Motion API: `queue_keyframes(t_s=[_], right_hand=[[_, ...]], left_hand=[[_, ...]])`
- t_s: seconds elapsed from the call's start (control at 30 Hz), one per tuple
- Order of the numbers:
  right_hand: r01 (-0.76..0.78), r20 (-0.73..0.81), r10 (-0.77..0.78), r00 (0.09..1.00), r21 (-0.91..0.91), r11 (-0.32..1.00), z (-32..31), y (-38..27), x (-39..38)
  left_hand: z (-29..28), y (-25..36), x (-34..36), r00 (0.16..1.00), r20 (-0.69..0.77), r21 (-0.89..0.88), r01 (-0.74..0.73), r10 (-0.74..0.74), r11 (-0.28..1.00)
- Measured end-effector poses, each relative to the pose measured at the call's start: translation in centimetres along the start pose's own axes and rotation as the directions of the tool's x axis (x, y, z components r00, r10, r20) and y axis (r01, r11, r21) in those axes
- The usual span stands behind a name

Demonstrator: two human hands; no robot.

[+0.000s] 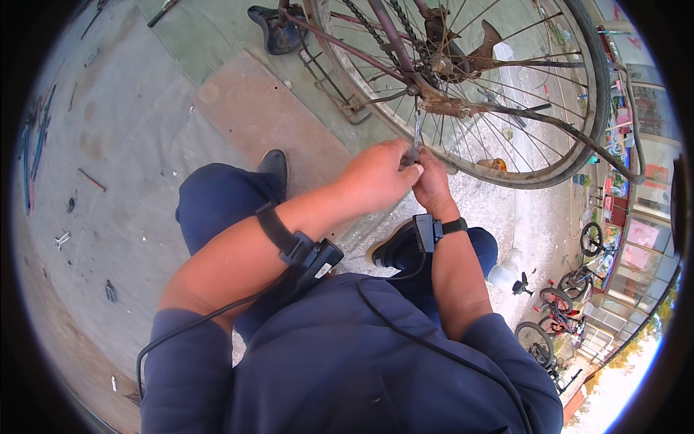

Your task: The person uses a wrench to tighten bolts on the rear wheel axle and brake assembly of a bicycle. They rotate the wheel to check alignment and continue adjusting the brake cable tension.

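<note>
My left hand (pixel 383 173) and my right hand (pixel 434 181) meet just below the rim of a bicycle wheel (pixel 531 179). Fingers of both are closed around a small dark piece (pixel 410 156) at the lower end of a thin metal rod (pixel 417 126). The rod rises toward the rusty frame of the bicycle (pixel 444 105), near the wheel's hub; whether it is a tool or a bicycle part I cannot tell. My fingers partly hide the dark piece. The bicycle appears turned over, with its black saddle (pixel 275 32) on the ground.
A wire rack (pixel 332 87) lies beside the wheel over a brown board (pixel 267 108). Loose tools and long thin rods (pixel 36 152) are scattered on the grey mat at left. Several bicycles (pixel 567 300) stand at far right. Cables (pixel 448 343) run from my wrist devices across my body.
</note>
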State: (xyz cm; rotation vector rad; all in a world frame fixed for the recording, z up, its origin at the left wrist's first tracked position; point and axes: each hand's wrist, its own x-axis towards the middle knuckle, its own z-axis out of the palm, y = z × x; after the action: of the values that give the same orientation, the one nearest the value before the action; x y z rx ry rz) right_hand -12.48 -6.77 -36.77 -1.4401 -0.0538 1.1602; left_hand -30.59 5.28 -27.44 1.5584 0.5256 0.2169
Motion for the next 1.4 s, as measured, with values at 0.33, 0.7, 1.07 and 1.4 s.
queue_keyframes(t_s=[0.33, 0.7, 1.07, 1.4], right_hand=[[0.164, -0.008, -0.164, 0.986, 0.065, 0.984, 1.5, 0.6, 0.2], [0.123, -0.049, -0.12, 0.992, 0.062, 0.991, 3.9, -0.8, -0.8], [0.109, 0.036, -0.112, 0.993, 0.068, 0.992, 3.4, -0.3, -0.2], [0.149, 0.077, -0.153, 0.985, 0.047, 0.988, 3.0, 0.1, 1.1]], left_hand=[[-0.2, -0.4, -0.2, 0.999, -0.03, 0.023, -0.033, 0.034, 0.999], [-0.3, -0.3, -0.5, 0.995, -0.059, 0.0, -0.085, 0.085, 0.996], [-0.8, -0.1, -0.7, 0.994, -0.064, -0.03, -0.094, 0.092, 0.995], [-1.2, 0.6, -1.2, 0.998, -0.04, 0.003, -0.051, 0.051, 0.999]])
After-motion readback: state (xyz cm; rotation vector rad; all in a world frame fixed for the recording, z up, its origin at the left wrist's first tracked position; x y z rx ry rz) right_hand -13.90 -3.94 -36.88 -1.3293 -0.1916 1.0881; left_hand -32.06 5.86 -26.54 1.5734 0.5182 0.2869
